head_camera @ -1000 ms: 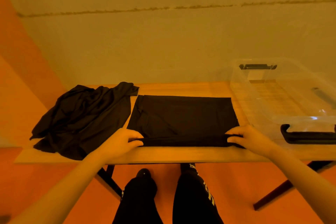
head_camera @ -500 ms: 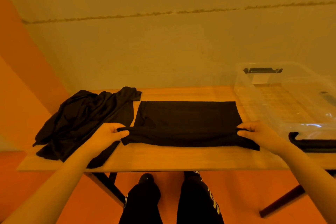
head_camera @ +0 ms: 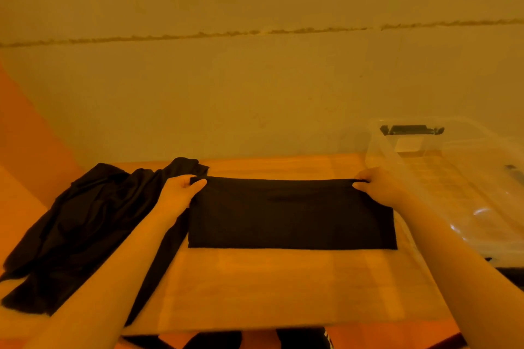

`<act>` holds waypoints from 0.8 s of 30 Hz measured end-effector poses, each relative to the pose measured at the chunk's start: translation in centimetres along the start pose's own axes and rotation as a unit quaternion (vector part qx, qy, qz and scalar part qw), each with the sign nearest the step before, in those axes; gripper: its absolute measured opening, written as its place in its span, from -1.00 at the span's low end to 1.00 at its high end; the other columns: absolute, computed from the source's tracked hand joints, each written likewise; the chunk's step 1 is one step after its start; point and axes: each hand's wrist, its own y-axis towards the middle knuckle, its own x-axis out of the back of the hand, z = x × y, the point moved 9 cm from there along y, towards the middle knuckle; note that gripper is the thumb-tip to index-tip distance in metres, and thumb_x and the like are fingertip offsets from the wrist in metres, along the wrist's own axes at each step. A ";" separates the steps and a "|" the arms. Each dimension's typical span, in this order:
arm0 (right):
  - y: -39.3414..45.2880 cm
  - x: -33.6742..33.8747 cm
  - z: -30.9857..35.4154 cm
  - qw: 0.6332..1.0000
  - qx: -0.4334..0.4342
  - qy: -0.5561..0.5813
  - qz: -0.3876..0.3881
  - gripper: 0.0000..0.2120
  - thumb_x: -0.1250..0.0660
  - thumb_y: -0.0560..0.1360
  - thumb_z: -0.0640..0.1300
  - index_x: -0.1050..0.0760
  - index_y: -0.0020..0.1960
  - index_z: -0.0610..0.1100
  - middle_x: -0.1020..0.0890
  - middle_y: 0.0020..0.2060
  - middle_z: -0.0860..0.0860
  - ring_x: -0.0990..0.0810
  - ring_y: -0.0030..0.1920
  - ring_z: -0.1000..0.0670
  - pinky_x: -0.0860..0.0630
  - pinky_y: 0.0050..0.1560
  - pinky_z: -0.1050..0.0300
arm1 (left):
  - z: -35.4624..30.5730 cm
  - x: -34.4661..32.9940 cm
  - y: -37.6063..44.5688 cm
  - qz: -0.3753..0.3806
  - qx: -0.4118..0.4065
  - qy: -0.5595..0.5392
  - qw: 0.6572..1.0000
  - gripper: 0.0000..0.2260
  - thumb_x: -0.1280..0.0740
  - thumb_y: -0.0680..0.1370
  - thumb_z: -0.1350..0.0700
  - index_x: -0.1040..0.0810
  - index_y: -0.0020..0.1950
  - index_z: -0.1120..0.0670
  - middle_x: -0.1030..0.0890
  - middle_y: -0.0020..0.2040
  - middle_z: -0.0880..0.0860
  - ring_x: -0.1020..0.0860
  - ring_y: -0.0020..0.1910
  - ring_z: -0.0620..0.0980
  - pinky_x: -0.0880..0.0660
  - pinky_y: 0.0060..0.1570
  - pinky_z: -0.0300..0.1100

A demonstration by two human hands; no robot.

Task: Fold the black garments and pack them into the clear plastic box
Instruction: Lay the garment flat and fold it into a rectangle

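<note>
On the wooden table (head_camera: 255, 292) I see the folded black garment (head_camera: 292, 215) lying flat; left hand (head_camera: 178, 193) and right hand (head_camera: 377, 187) pinch its far corners; clear plastic box (head_camera: 453, 178) right, crumpled garments (head_camera: 85, 221) left.

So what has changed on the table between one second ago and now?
Both hands, left hand and right hand, carried the near edge of the flat black garment away from the person to its far edge, folding it in half. Their fingers still pinch those corners. The crumpled black garments on the left and the clear plastic box on the right stayed where they were.
</note>
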 end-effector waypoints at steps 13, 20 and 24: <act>5.1 -2.4 -4.0 0.970 -0.014 0.163 -0.181 -0.84 -0.27 0.53 -0.24 -0.54 0.04 -0.30 -0.58 0.04 -0.20 -0.50 0.09 -0.21 -0.32 0.11 0.06 | 3.8 -1.4 2.7 -0.121 -0.020 0.213 0.969 -0.86 -0.32 0.54 0.12 -0.56 0.03 0.17 -0.56 -0.12 0.14 -0.53 -0.13 0.07 -0.46 -0.04 -0.07; 3.5 -1.5 -3.3 0.945 0.026 0.122 -0.303 -0.87 -0.27 0.52 -0.30 -0.53 -0.04 -0.37 -0.59 -0.13 -0.32 -0.53 -0.10 -0.28 -0.29 -0.05 0.05 | 2.7 -0.6 3.3 -0.151 -0.025 0.175 0.973 -0.77 -0.29 0.56 0.12 -0.49 -0.24 0.22 -0.41 -0.40 0.04 -0.36 -0.42 -0.11 -0.26 -0.38 -0.24; 2.1 0.2 -2.4 0.924 0.031 0.101 -0.367 -0.82 -0.25 0.54 -0.29 -0.52 -0.01 -0.42 -0.58 -0.10 -0.37 -0.53 -0.06 -0.36 -0.33 0.03 -0.07 | 1.3 -0.6 3.6 -0.200 -0.073 0.118 0.970 -0.79 -0.26 0.58 0.14 -0.46 -0.24 0.18 -0.37 -0.43 0.00 -0.36 -0.44 -0.10 -0.25 -0.41 -0.28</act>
